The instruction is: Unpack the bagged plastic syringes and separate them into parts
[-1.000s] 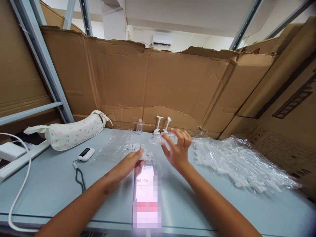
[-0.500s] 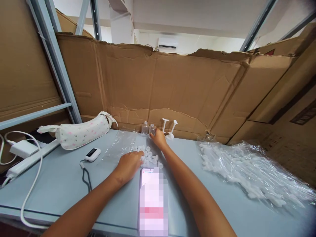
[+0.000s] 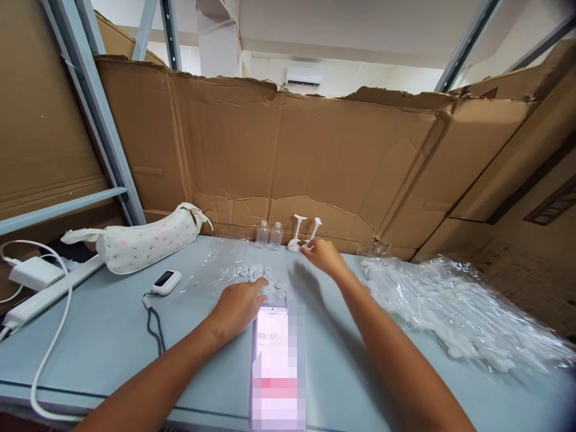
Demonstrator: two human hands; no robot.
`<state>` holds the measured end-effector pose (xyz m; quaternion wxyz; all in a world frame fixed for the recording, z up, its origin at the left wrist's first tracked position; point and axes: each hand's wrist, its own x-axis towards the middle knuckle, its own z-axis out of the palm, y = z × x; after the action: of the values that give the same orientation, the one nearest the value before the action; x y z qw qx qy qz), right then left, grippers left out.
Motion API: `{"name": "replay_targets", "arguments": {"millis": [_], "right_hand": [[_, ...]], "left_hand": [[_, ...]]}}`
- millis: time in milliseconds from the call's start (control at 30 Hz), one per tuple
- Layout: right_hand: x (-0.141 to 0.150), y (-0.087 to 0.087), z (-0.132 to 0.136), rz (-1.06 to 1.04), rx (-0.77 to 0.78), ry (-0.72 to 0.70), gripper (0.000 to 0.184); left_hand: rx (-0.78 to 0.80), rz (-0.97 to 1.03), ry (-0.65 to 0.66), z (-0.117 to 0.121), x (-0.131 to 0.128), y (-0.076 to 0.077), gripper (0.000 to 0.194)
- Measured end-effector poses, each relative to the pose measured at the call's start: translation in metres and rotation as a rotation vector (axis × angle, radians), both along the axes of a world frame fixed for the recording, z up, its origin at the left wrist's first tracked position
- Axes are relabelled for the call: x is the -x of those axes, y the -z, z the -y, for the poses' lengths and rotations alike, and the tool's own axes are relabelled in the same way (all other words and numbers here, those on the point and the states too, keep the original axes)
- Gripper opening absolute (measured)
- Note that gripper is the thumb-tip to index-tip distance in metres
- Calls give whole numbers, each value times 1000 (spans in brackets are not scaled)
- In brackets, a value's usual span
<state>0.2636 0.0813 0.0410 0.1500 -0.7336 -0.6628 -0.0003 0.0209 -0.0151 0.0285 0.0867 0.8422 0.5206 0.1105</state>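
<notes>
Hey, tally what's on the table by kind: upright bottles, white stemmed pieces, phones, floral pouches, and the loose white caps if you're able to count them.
Upright bottles: 2
White stemmed pieces: 2
Phone: 1
Floral pouch: 1
Total: 6, leaving out the loose white caps, too bunched to count.

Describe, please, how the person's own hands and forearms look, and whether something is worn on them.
The left hand and the right hand are both bare, without gloves. No watch or bracelet shows at either wrist. The forearms are uncovered too; no sleeve is visible.
</notes>
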Motion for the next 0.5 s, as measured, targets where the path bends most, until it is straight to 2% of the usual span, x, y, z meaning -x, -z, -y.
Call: {"name": "replay_targets", "arguments": {"millis": [167,267,333,400,500], "right_hand": [[-71,-10,38,136,4,323,43],[-99,-6,52,215,-43,506,47],[-112,-2,56,208,-1,625,51],[-122,0,57,165,62,702,52],[-133,1,57,124,84,726,40]], "left_hand": [[-50,-18,26,8,-3,-4,28],[-73,-19,46,10,-5,-2,28],[-71,-19,48,10,-5,-2,30],[-61,-21,41,9,-5,-2,30],[-60,-22,28,8,-5,-2,30]]}}
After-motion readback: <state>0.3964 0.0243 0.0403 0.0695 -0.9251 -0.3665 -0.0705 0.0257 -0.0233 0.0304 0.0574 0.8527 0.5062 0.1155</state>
